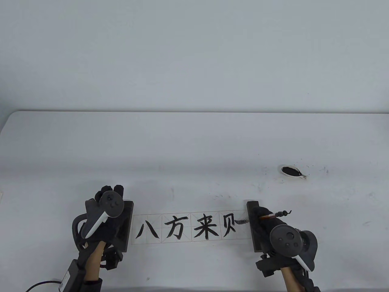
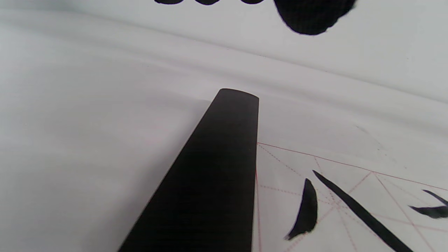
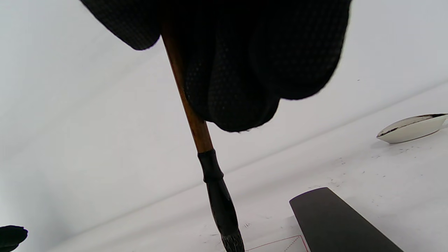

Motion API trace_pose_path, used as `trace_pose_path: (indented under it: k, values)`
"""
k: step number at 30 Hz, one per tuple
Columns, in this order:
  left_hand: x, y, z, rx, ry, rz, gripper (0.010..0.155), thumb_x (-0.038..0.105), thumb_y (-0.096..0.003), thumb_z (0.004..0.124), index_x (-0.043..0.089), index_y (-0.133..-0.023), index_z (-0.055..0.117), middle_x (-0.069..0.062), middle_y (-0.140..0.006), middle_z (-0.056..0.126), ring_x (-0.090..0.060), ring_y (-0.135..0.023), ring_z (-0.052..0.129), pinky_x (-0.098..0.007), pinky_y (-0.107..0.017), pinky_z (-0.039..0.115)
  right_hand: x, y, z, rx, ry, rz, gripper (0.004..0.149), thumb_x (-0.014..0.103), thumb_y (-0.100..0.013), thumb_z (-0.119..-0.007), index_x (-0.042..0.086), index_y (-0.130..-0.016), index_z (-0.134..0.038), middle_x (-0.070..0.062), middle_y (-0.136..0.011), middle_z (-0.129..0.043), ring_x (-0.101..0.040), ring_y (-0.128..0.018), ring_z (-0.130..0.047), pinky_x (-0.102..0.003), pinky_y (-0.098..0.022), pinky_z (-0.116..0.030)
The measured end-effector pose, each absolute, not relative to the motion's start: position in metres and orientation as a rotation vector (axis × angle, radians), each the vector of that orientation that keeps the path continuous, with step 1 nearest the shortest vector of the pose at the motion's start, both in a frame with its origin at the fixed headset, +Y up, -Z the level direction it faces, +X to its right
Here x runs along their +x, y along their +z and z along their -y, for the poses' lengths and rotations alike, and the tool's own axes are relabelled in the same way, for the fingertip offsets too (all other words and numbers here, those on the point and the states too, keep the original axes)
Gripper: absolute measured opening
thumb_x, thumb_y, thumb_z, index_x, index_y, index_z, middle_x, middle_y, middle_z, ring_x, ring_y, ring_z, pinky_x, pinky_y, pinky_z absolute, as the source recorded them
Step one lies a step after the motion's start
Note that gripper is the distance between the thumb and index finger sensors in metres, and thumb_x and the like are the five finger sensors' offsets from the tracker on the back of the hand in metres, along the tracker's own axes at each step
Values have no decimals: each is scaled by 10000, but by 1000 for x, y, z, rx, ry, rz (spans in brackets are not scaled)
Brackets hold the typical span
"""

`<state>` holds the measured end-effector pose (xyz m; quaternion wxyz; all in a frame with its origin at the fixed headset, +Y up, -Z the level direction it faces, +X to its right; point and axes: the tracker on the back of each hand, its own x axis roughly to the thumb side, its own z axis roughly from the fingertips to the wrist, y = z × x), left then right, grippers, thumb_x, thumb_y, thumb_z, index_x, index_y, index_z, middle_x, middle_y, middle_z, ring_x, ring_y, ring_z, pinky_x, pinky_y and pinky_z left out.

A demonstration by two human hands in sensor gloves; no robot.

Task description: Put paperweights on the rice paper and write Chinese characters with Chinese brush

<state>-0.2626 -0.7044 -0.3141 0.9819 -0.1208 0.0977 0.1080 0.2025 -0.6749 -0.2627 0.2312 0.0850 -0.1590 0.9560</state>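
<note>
A narrow strip of rice paper (image 1: 191, 217) lies on the white table with red grid cells and several black characters. A dark paperweight (image 1: 129, 213) (image 2: 217, 175) sits on its left end, and my left hand (image 1: 109, 194) rests over it, fingertips (image 2: 311, 17) reaching past it above the table. A second dark paperweight (image 1: 251, 210) (image 3: 336, 224) holds the right end. My right hand (image 1: 264, 217) grips the brown-handled brush (image 1: 269, 216) (image 3: 213, 175). Its inked tip is at the last cell, just left of the right paperweight. The paper's corner (image 3: 280, 245) shows beside the tip.
A small white dish of black ink (image 1: 291, 171) (image 3: 409, 128) stands beyond the right paperweight, with ink specks on the table around it. A black cable (image 1: 39, 284) trails from my left wrist at the bottom left. The table's far edge (image 1: 194, 112) runs across mid-view.
</note>
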Motion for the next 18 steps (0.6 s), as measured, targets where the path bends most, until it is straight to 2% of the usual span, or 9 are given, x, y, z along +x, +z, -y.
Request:
trace_pose_path:
  k: [18]
  values:
    - [-261, -314, 706, -244, 215, -189, 792, 539, -550, 575, 378, -1192, 140, -58, -1284, 140, -350, -1212, 206, -503, -858, 140, 202, -268, 680, 245, 2627, 348, 428, 378, -558, -681, 77, -845, -782, -141, -689, -959, -248, -507, -1006, -350, -353, -870]
